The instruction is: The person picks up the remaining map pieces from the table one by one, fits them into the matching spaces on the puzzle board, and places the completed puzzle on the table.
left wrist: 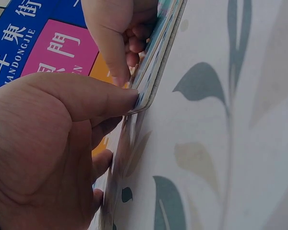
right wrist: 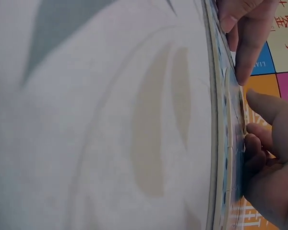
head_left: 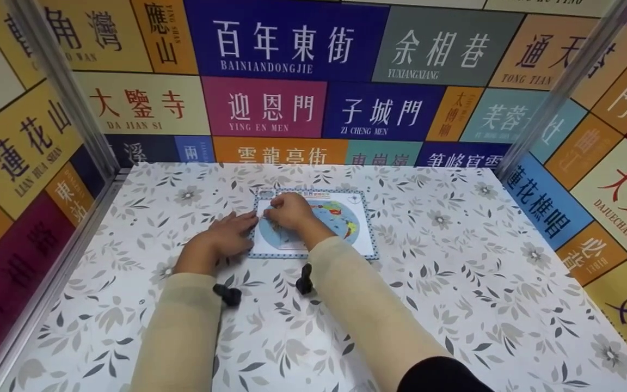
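Note:
A world map jigsaw board (head_left: pixel 370 231) with a blue patterned border lies flat on the table. My left hand (head_left: pixel 229 234) rests at its left edge, palm down, with its fingers out straight. In the left wrist view, the left thumb (left wrist: pixel 113 98) presses on the corner of the board (left wrist: pixel 151 91). My right hand (head_left: pixel 292 211) is over the left part of the map, covering some of it. In the right wrist view, the fingers of the right hand (right wrist: pixel 273 143) are curled down at the map surface, thumb apart from them. I cannot tell whether a piece is between them.
A white tablecloth (head_left: pixel 455 305) with grey leaves and flowers covers the table. Panels of coloured signs (head_left: pixel 292 43) stand behind it and on both sides, joined by metal posts (head_left: pixel 77 92). A small black object (head_left: pixel 228 294) sits at the left cuff, with a similar one at the right.

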`<state>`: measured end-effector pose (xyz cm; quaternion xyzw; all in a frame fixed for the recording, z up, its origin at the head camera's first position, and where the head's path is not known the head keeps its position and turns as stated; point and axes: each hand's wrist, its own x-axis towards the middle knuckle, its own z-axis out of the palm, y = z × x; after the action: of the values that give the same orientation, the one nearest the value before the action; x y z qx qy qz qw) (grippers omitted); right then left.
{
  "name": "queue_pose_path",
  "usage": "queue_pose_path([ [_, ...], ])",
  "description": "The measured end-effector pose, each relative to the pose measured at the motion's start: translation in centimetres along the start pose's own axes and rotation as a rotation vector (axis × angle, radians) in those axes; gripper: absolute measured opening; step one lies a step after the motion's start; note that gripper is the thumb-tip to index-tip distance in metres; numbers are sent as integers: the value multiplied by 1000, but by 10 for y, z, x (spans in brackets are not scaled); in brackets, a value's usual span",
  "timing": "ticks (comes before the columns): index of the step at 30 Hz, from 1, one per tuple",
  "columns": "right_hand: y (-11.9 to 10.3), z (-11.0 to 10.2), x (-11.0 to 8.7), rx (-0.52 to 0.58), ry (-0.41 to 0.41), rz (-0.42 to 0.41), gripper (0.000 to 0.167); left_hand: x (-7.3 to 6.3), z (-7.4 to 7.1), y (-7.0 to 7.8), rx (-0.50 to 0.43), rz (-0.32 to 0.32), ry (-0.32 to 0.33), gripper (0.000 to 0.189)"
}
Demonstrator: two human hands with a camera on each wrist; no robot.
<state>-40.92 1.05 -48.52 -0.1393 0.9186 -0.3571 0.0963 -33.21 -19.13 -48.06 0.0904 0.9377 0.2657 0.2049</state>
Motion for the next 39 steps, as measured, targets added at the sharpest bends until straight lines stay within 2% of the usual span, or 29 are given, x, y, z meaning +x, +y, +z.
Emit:
queue_pose_path([
  [7,2,-2,0,15,-28,1,35,0,0,2,-10,-20,-7,72],
  [15,2,-2,2,-21,-10,11,32,1,0,3,-12,-20,-3,72],
  [22,2,-5,1,1,-17,10,29,3,2,2,1,-14,8,72],
  [26,3,-8,0,67,-44,3,32,3,2,3,20,-7,8,72],
  [29,5,-10,-1,118,-73,-10,35,3,2,3,-4,-26,7,72],
  [36,13,-15,-1,156,-109,-41,38,3,0,1,-15,-42,2,72],
  [39,17,-17,-3,247,-111,-48,37,3,0,0,-20,-51,3,72],
])
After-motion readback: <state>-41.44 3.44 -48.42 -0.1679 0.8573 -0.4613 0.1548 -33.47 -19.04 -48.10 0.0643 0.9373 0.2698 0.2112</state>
